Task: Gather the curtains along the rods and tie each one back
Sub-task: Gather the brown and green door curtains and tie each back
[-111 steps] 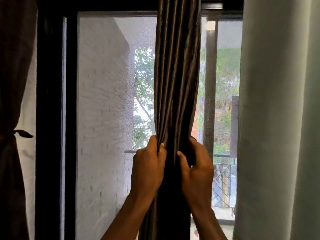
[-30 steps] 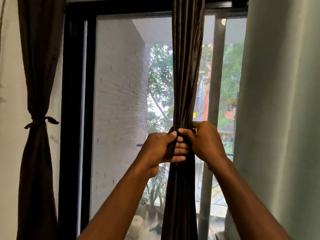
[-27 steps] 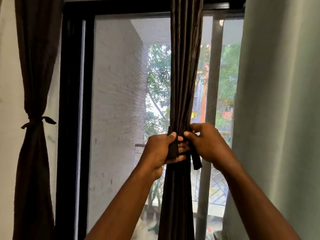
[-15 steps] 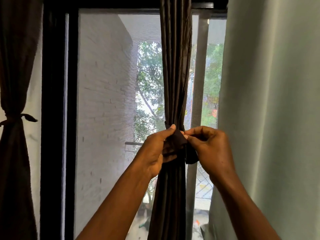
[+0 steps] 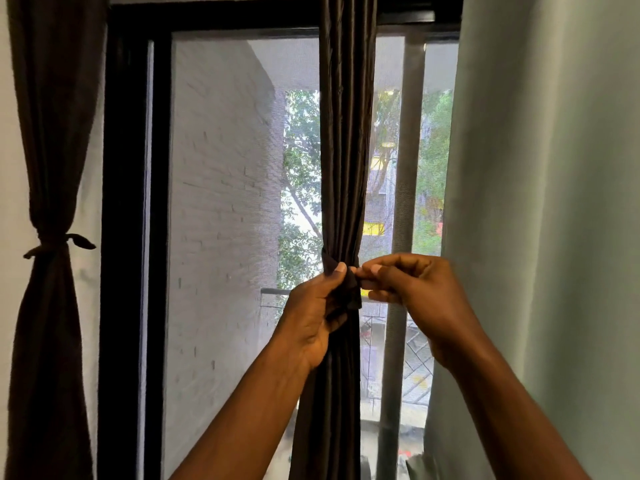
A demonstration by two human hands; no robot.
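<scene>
The middle curtain [image 5: 346, 150], dark brown with a slight sheen, hangs straight in front of the window, gathered into a narrow pleated bundle. A dark tie strip [image 5: 350, 292] goes round its waist, where the left hand [image 5: 311, 317] grips strip and bundle and the right hand [image 5: 419, 292] pinches the strip's end. At the far left a matte brown curtain [image 5: 52, 133] hangs cinched at mid-height by a knotted tie [image 5: 59, 244] with both short ends sticking out, and at the right a pale green curtain [image 5: 554, 202] hangs loose in soft folds.

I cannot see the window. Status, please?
Left hand and right hand pinch tie on middle curtain. Knot not done. Left curtain tied. Nothing in the way.
</scene>
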